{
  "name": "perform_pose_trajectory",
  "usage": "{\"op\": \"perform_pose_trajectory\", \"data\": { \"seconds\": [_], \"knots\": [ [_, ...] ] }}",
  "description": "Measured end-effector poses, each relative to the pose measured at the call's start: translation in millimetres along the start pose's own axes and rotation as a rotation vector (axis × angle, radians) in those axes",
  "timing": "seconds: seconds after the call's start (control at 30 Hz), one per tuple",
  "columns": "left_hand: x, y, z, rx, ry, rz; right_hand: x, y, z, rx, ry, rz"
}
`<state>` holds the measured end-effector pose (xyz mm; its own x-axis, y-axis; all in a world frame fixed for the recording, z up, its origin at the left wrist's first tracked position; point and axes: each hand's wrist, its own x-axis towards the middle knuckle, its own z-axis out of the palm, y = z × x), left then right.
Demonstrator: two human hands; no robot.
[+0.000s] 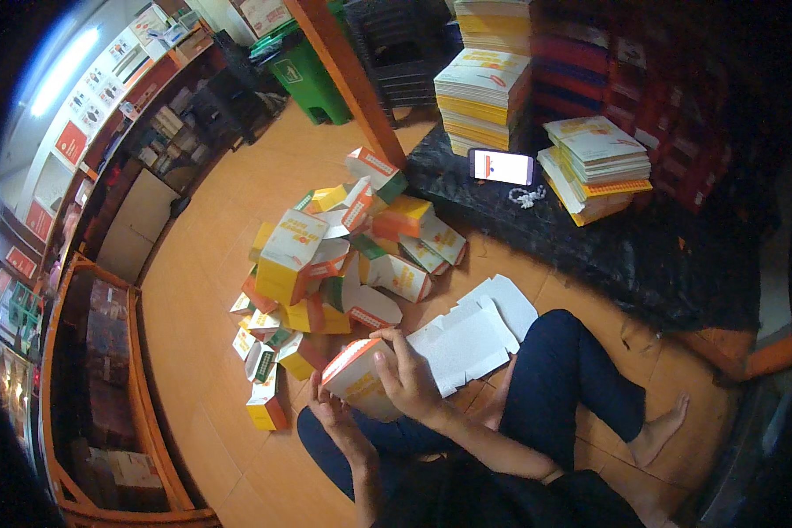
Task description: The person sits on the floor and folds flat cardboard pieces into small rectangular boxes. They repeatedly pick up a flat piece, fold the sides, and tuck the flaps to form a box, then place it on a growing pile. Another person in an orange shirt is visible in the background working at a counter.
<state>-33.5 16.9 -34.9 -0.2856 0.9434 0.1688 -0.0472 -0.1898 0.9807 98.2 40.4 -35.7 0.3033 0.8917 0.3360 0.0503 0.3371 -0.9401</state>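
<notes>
Between my hands, above my lap, is a small cardboard box [365, 380] with an orange-red edge and a pale printed side. My right hand [407, 377] grips it from the right, with fingers over its upper edge and the thumb against the printed face. At its lower left corner, my left hand [333, 415] has its curled fingertips on the cardboard. White flat cardboard blanks [471, 343] lie on the floor beside my bent leg. A loose heap of folded boxes [290, 251] in white, yellow, orange and green spreads just beyond my hands.
A black-covered low platform [607, 255] at the right bears stacks of flat cardboard [484, 84], another stack [594, 154], a lit phone [502, 167] and a white cord [526, 197]. An orange post [348, 75] and a green bin [308, 79] stand behind the heap. A wooden-framed rack [136, 387] is left.
</notes>
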Motion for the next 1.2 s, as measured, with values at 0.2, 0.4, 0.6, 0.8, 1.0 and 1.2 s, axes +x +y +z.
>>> {"op": "perform_pose_trajectory", "data": {
  "seconds": [0.2,0.4,0.6,0.8,1.0,1.2],
  "knots": [
    [9.2,14.0,2.7,0.227,-0.031,0.069,-2.1,-6.6,4.0,-0.072,-0.027,-0.167],
    [27.6,5.8,-29.6,-0.150,-0.275,-0.233,8.5,-5.2,-16.5,0.085,-0.277,0.026],
    [27.9,0.0,-34.5,-0.163,-0.143,-0.095,5.0,-18.3,-12.2,0.040,-0.381,0.072],
    [36.1,12.5,-23.0,-0.260,0.071,0.021,4.1,-25.5,-22.7,-0.281,-0.647,0.182],
    [9.4,23.2,-1.4,0.022,-0.200,-0.083,14.4,-21.3,-35.6,-0.064,-0.109,-0.030],
    [-6.8,26.5,-10.0,0.195,-0.472,-0.169,21.7,-18.7,-52.8,0.275,-0.096,0.139]
  ]
}}
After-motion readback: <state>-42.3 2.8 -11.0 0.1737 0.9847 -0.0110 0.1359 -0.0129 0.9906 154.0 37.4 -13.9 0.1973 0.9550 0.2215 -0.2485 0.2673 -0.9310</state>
